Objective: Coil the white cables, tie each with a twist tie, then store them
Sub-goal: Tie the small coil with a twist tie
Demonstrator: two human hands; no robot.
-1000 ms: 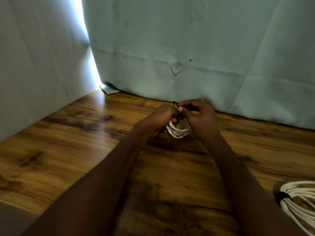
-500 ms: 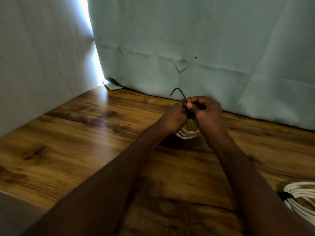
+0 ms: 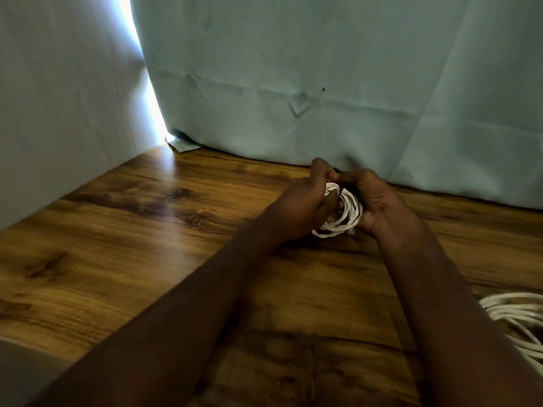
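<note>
A person's left hand [image 3: 305,201] and right hand [image 3: 373,201] meet over a wooden table [image 3: 147,245], both curled tight around a small coil of white cable [image 3: 345,214] held between them just above the surface. The twist tie itself cannot be made out, hidden inside the grip. Loosen either hold too soon and the loops would likely spring apart. To the right of the grip, at the table's edge, a second coil [image 3: 517,315] lies well apart.
</note>
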